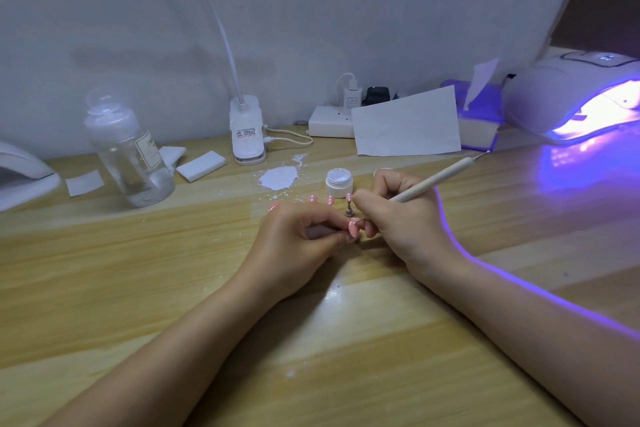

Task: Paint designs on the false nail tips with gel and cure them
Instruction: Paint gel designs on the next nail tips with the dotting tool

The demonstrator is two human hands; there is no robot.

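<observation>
My left hand [298, 239] pinches a pink false nail tip [353, 229] at the middle of the wooden desk. My right hand [398, 215] grips a white dotting pen [440, 178], its fine point touching that tip. Behind my hands stand several other pink nail tips [329, 200] with white dots, one on a small metal stand [349, 210]. A small open jar of white gel [339, 181] sits just beyond them. At the far right a white curing lamp [568, 94] glows violet.
A clear pump bottle [126, 149] stands at the left, with white pads [201, 166] beside it. A desk lamp base [247, 130], a power strip [329, 121], a sheet of paper [408, 123] and a tissue box [479, 121] line the wall. White spill [278, 177] marks the desk.
</observation>
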